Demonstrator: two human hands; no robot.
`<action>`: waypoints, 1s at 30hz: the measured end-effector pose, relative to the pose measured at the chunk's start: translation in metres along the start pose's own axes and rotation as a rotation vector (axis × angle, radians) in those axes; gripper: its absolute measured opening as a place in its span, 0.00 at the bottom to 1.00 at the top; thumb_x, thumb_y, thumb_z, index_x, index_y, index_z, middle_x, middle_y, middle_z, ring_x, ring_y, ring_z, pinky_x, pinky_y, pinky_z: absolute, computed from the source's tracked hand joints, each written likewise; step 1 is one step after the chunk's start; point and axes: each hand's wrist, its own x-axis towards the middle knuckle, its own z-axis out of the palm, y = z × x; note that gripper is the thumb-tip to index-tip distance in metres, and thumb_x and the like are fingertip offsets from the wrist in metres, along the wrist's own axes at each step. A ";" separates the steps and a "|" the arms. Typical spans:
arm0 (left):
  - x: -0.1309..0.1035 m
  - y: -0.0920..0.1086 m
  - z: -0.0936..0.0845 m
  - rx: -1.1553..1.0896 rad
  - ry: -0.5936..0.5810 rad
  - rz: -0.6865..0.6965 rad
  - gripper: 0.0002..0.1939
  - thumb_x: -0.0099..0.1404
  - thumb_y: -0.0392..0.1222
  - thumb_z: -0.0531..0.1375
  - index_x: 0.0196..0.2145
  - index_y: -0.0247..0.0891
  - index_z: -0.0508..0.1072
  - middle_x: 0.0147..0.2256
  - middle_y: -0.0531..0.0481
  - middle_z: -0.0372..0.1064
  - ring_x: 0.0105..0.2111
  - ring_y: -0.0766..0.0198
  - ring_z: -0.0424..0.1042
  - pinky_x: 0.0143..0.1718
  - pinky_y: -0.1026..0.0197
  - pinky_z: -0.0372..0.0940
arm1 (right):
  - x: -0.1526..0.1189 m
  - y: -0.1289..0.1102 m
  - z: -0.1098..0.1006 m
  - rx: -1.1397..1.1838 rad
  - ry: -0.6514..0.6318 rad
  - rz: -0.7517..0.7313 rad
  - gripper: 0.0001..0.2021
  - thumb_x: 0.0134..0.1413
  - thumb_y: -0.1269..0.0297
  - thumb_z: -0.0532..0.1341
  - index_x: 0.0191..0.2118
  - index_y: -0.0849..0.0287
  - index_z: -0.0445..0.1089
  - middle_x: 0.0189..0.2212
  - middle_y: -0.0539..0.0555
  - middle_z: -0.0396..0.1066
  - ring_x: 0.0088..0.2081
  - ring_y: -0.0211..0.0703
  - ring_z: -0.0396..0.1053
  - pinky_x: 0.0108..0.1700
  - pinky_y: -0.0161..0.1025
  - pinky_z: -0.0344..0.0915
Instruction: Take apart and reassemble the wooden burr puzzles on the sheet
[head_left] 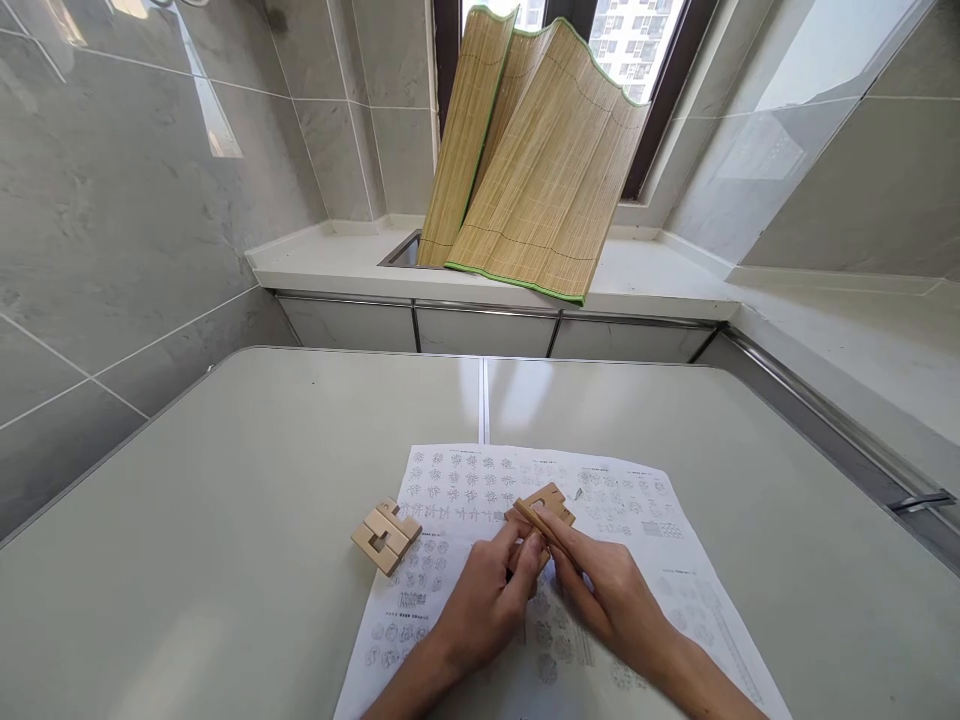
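Observation:
Over the printed paper sheet (pixel 697 560), my left hand (pixel 491 600) and my right hand (pixel 611 590) meet, each with closed fingers on small wooden pieces (pixel 551 497). A notched flat piece shows above the fingertips, and a thin stick-like piece lies slantwise across it. My fingers cover the lower parts, so how the pieces fit together is hard to tell. To the left, a group of notched wooden blocks (pixel 375 545), placed side by side with a gap in the middle, rests partly on the sheet's left edge and partly on the table.
The pale table (pixel 225 520) has a seam down its middle. Behind it runs a white ledge (pixel 337 262) with a folded bamboo mat (pixel 547 170) leaning against the window. Tiled walls stand on both sides.

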 end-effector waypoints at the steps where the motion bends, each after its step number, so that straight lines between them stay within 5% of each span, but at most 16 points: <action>1: 0.000 0.000 0.000 -0.009 0.002 0.003 0.19 0.77 0.57 0.50 0.34 0.41 0.65 0.23 0.57 0.56 0.23 0.66 0.54 0.25 0.63 0.52 | 0.000 0.000 0.000 0.009 -0.004 -0.003 0.29 0.74 0.70 0.48 0.75 0.47 0.47 0.54 0.59 0.79 0.37 0.44 0.80 0.38 0.39 0.76; 8: 0.000 0.001 -0.003 -0.032 -0.024 0.009 0.19 0.77 0.56 0.50 0.34 0.41 0.65 0.24 0.57 0.57 0.23 0.66 0.55 0.25 0.63 0.53 | -0.001 0.002 0.001 0.020 0.010 -0.008 0.28 0.74 0.70 0.49 0.75 0.46 0.49 0.40 0.53 0.82 0.29 0.41 0.77 0.32 0.36 0.73; 17: 0.000 0.000 0.000 0.002 -0.013 -0.014 0.20 0.77 0.57 0.50 0.32 0.41 0.63 0.23 0.57 0.58 0.23 0.65 0.56 0.28 0.62 0.53 | -0.002 0.005 0.003 0.010 0.020 -0.008 0.28 0.74 0.70 0.49 0.74 0.45 0.51 0.40 0.52 0.82 0.28 0.40 0.76 0.33 0.36 0.73; 24: 0.004 -0.003 -0.004 -0.124 0.125 -0.051 0.21 0.75 0.59 0.51 0.34 0.40 0.64 0.23 0.59 0.55 0.22 0.67 0.52 0.25 0.63 0.51 | -0.005 0.008 0.004 -0.034 0.063 0.107 0.28 0.73 0.61 0.53 0.74 0.52 0.49 0.32 0.51 0.78 0.24 0.42 0.72 0.28 0.38 0.73; 27: 0.007 -0.006 -0.008 -0.253 0.218 -0.087 0.22 0.74 0.61 0.52 0.32 0.42 0.60 0.22 0.61 0.50 0.20 0.69 0.47 0.23 0.65 0.48 | -0.002 0.012 0.003 -0.106 0.132 0.098 0.26 0.72 0.62 0.55 0.72 0.51 0.52 0.47 0.58 0.77 0.43 0.50 0.78 0.46 0.48 0.78; 30: 0.008 -0.008 -0.010 -0.347 0.248 -0.116 0.22 0.73 0.63 0.53 0.32 0.42 0.58 0.22 0.62 0.49 0.19 0.70 0.45 0.21 0.66 0.46 | 0.002 0.020 0.003 -0.208 0.070 0.070 0.24 0.73 0.66 0.53 0.70 0.48 0.55 0.62 0.58 0.69 0.65 0.57 0.64 0.63 0.60 0.67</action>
